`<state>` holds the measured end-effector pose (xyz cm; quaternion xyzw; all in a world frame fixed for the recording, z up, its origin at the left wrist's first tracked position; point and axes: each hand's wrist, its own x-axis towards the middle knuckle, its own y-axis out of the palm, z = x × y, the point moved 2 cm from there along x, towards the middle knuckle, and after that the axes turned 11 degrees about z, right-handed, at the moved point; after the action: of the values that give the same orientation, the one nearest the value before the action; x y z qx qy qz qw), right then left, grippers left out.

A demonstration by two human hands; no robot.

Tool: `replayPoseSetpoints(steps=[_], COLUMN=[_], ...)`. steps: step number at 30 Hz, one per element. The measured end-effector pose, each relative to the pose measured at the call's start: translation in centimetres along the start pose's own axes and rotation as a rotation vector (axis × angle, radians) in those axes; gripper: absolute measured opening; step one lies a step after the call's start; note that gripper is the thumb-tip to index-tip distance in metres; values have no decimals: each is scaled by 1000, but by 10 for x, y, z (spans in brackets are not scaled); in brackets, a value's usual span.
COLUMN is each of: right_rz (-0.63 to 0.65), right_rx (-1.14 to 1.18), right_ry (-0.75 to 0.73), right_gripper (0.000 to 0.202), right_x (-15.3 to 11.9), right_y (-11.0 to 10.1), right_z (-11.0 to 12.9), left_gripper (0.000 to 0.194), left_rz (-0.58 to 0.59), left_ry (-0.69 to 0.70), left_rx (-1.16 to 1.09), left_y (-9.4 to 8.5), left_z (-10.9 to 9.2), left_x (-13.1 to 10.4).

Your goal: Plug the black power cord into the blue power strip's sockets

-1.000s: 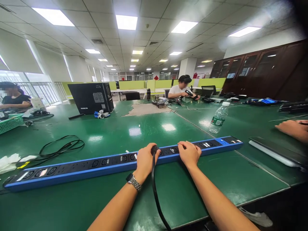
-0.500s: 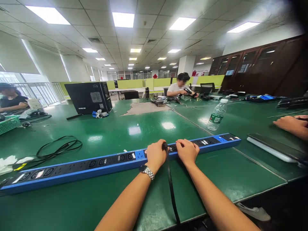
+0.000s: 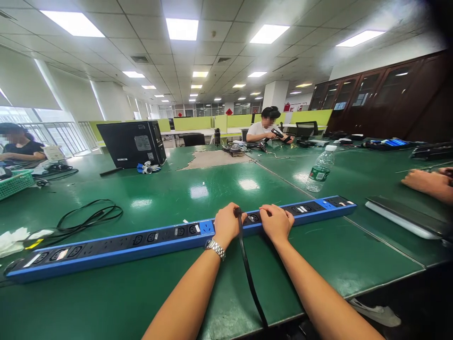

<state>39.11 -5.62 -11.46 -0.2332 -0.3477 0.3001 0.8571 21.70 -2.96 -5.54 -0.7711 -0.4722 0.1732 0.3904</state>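
Observation:
A long blue-edged power strip (image 3: 206, 227) with black sockets lies across the green table. My left hand (image 3: 225, 223), a metal-banded watch on its wrist, is closed around the end of a black power cord (image 3: 247, 264) just over the strip's middle. The plug itself is hidden by the fingers, so I cannot tell whether it sits in a socket. From there the cord hangs down past the table's front edge. To the right, my right hand (image 3: 276, 222) has its fingers curled and pressed on the strip; an uncovered socket (image 3: 252, 218) shows between the hands.
A plastic water bottle (image 3: 320, 170) stands behind the strip. On the right are a dark-topped flat device (image 3: 403, 217) and another person's hand (image 3: 424, 182). A looped black cable (image 3: 92, 215) lies left, below a computer tower (image 3: 129, 144). Two people sit farther off.
My left hand has shifted slightly left and turned at the wrist, taking the cord's upper end along. My right hand stays in place on the strip.

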Motion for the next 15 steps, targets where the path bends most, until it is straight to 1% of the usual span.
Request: replayPoseSetpoints(steps=[4,7,12,15], right_rz=[1,-3,-10,0], right_rx=[5,8,6,-4], right_ry=[-2,-2,4,3], right_gripper=[24,24,25,25], right_x=[0,0,0,0], right_y=[0,0,0,0], right_z=[0,0,1,1], left_gripper=[23,24,26,26], left_rz=[38,56,-2,-31], left_ry=[2,2,-27,-39], left_rx=[85,144,225,214], left_y=[-4,-4,7,12], left_z=[-5,-9,-10,-8], left_x=[1,-2,-8,-10])
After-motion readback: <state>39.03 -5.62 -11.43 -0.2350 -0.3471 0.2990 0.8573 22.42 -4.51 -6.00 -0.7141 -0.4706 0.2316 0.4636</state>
